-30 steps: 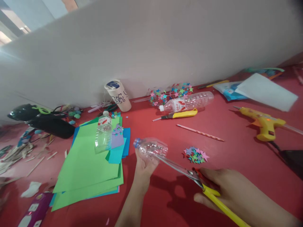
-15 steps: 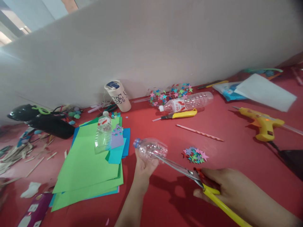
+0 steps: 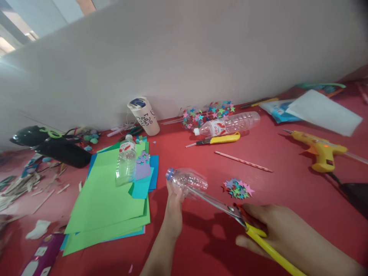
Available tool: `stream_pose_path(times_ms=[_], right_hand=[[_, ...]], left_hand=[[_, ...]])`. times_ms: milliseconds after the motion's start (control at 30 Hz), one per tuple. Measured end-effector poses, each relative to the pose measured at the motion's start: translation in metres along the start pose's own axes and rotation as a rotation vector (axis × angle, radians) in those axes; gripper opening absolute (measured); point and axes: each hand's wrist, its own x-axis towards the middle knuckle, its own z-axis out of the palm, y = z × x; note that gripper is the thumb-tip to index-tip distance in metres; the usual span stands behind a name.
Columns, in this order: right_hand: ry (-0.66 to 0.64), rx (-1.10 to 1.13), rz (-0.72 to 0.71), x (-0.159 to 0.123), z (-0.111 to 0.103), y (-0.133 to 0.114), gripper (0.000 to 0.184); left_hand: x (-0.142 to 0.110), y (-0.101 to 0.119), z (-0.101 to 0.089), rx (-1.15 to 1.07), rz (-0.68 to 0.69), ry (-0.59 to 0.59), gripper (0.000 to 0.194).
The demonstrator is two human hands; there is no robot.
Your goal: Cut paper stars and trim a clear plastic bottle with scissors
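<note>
My left hand grips a clear plastic bottle piece near its blue-capped neck, which points left. In my right hand is a pair of scissors with yellow and red handles. Its blades reach left to the bottle's open end and side; whether they bite into the plastic is hard to tell. Just right of the bottle lies a small heap of coloured foam stars. A pink pencil rests behind the stars.
Green sheets with a clear bottle on top lie to the left. Behind are a tumbler, a labelled bottle, a yellow cutter and star-covered plastic. A glue gun with a cable lies right.
The bottle piece has shifted slightly right and turned a little in my left hand, whose thumb has moved. My right hand and the scissors stay nearly in place.
</note>
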Motion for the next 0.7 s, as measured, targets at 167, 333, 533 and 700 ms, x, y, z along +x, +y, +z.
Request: stream_pose_path(times_ms=[167,333,533,700], right_hand=[[-0.073,0.024,0.048,0.001,-0.002,-0.002,0.041],[-0.024,0.002,0.031,0.002,0.001,0.003,0.048],[0.027,-0.03,-0.01,0.002,0.001,0.006,0.047],[-0.016,-0.056,0.011,-0.001,-0.002,-0.001,0.04]], left_hand=[[0.0,-0.001,-0.001,0.039,-0.028,0.031,0.085],[0.0,-0.001,-0.001,0.054,-0.046,0.06,0.088],[0.002,-0.004,-0.007,0.082,-0.07,0.062,0.085],[0.001,-0.012,-0.007,0.103,-0.061,0.096,0.087]])
